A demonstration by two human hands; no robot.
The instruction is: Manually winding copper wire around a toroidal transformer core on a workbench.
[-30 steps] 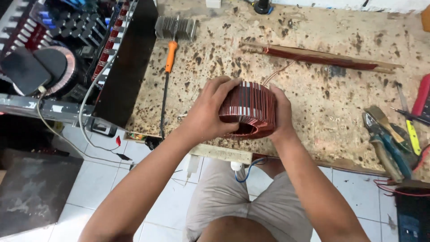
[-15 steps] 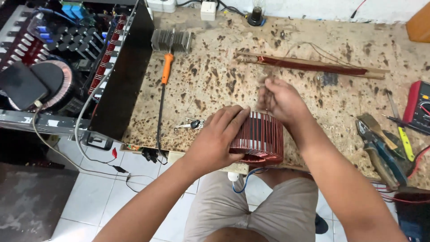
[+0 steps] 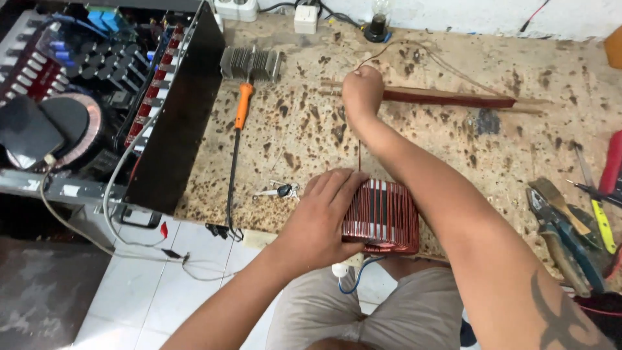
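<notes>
I am winding the reddish-brown copper-wire toroidal coil [image 3: 382, 217], and this is the pull of a turn. The coil rests on the near edge of the speckled stone-pattern counter [image 3: 311, 123], and my left hand [image 3: 322, 217] is wrapped over its left flank, fingers spread across the top, pinning it in place. My right hand [image 3: 361, 92] is stretched out well beyond the coil, clenched around the thin copper wire [image 3: 359, 152], which runs taut from my fist straight back down to the windings. As I judge it, the turn now needs seating snug beside the last one without the wire going slack, so my left must not let the coil twist.

Just past my right fist lies a long dark-red flat winding stick [image 3: 447, 98], with loose wire looping above it. Left of that fist lie an orange-handled soldering iron [image 3: 241, 110] and a finned grey metal heatsink [image 3: 251, 63]. A small bunch of keys [image 3: 280, 190] sits close to my left fingers, and could catch the wire. Far to my left stands an opened black amplifier chassis [image 3: 97, 104]; to my right, pliers and cutters [image 3: 560, 227].
</notes>
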